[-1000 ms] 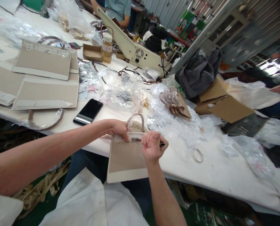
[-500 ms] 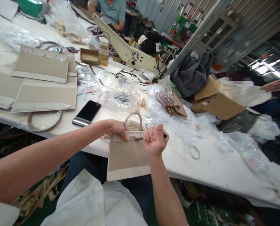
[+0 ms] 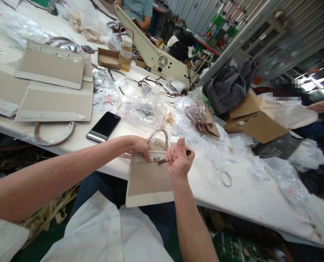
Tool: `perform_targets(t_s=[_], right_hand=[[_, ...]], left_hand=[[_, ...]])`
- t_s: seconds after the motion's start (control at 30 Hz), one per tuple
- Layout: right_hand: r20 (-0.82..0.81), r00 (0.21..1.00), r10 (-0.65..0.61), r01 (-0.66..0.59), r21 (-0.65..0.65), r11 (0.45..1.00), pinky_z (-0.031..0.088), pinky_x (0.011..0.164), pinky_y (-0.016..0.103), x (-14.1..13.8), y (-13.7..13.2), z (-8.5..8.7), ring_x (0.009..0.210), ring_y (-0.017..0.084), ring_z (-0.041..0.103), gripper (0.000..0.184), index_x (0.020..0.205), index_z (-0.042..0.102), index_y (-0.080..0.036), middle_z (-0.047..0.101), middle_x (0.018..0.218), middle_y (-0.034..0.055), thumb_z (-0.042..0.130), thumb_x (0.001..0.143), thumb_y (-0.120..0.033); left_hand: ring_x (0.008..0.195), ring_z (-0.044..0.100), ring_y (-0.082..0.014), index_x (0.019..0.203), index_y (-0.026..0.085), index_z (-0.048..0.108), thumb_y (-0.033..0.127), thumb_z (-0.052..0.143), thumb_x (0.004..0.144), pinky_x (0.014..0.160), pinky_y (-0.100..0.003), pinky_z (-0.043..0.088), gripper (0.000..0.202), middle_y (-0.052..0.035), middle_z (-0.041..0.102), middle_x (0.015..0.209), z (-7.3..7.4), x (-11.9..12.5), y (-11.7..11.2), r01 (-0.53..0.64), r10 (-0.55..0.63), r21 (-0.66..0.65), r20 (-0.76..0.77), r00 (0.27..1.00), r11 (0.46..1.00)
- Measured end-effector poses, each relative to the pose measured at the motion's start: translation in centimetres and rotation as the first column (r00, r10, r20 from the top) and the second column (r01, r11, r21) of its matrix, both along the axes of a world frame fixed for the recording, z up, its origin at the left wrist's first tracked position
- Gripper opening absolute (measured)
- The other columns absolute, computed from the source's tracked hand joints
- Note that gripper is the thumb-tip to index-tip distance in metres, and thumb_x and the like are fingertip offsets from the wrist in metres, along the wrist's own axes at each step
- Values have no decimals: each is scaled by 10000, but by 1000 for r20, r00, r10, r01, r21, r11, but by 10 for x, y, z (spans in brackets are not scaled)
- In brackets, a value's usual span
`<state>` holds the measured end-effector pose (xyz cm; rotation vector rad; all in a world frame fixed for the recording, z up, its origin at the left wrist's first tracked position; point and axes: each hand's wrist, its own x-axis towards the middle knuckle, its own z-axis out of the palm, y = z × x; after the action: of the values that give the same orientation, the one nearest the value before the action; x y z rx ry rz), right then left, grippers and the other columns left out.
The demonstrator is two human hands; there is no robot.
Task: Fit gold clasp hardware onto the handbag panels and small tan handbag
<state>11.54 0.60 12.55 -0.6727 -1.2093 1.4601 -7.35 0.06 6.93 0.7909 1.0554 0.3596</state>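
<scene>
A beige bag panel [image 3: 149,178] with a pale lower border leans at the table's front edge, over my lap. My left hand [image 3: 140,146] grips its top edge, thumb on the near face next to a small metal fitting [image 3: 156,159]. A curved, wrapped handle [image 3: 158,136] rises behind that edge. My right hand [image 3: 179,160] is closed in a fist around a slim dark tool [image 3: 162,161], perhaps a screwdriver. Its narrow end points left, close to the fitting, and its dark butt shows past the fist. I cannot tell whether the tip touches the panel.
Several similar panels [image 3: 55,103] lie stacked at left, near a phone [image 3: 103,126]. Clear plastic wrap and small gold pieces [image 3: 169,117] lie behind my hands. A roll of tape [image 3: 226,178] is at right. A cream machine [image 3: 162,62] stands at the back; a person [image 3: 137,11] sits beyond.
The tool's narrow end has shifted from along the fitting to just below and right of it, tilting slightly. The left hand keeps its grip. The whole view has shifted a little.
</scene>
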Motion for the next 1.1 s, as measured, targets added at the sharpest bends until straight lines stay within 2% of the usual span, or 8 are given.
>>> perform_targets(t_s=[0.2,0.3,0.37,0.43,0.53,0.63,0.93,1.1], right_hand=[[215,964,-155,198,-198,960,163,312,236,-36,34,-5,345,76,267,730,568,354,-253,284,469,-100,844,910,-673],[341,934,-110,236,-355,905,153,296,235,-48,58,-5,343,74,257,719,566,350,-259,297,456,-103,859,910,-634],[308,949,-71,197,-400,895,140,297,234,-43,61,-2,346,71,237,731,557,331,-260,284,453,-104,848,923,-625],[196,979,-61,126,-341,932,133,305,236,-29,49,3,346,71,222,749,546,317,-256,260,453,-104,840,927,-635],[8,996,-91,91,-79,993,189,340,238,-6,19,7,355,74,239,751,533,334,-237,256,467,-95,810,964,-625],[-75,993,-96,104,114,988,225,385,244,5,-6,3,379,79,268,720,539,361,-218,284,491,-78,768,1028,-555],[-40,988,-146,151,293,944,264,421,263,-2,-20,-15,412,101,326,665,570,386,-214,315,509,-61,692,1101,-472],[40,984,-173,158,248,956,251,421,275,-5,-18,-19,409,105,352,658,580,383,-220,332,514,-59,705,1093,-477]], left_hand=[[774,760,-262,910,157,790,161,877,551,693,-343,650,370,-57,812,846,0,0,-2,-7,8,78,-22,1000,997],[765,751,-247,903,155,788,173,889,556,696,-333,646,362,-51,813,853,4,0,-4,-18,21,130,-26,999,991],[765,751,-236,921,165,791,167,890,559,685,-312,638,375,-41,815,856,6,0,-5,-30,31,142,-6,999,989],[760,754,-235,939,174,796,154,884,553,658,-297,631,397,-38,817,858,7,1,-5,-31,29,116,16,999,993],[741,757,-246,969,165,803,155,878,562,614,-295,623,414,-57,818,846,7,1,-3,-8,7,33,6,1000,999],[716,753,-243,964,146,802,160,867,591,624,-302,633,379,-68,815,829,6,0,-1,7,-7,-6,3,1000,1000],[738,763,-250,951,159,780,177,890,581,691,-335,655,387,-61,819,862,2,-1,-4,-25,22,45,60,998,999],[762,767,-249,941,154,769,172,906,552,703,-328,664,413,-65,817,856,1,-1,-2,-42,40,45,44,998,998]])
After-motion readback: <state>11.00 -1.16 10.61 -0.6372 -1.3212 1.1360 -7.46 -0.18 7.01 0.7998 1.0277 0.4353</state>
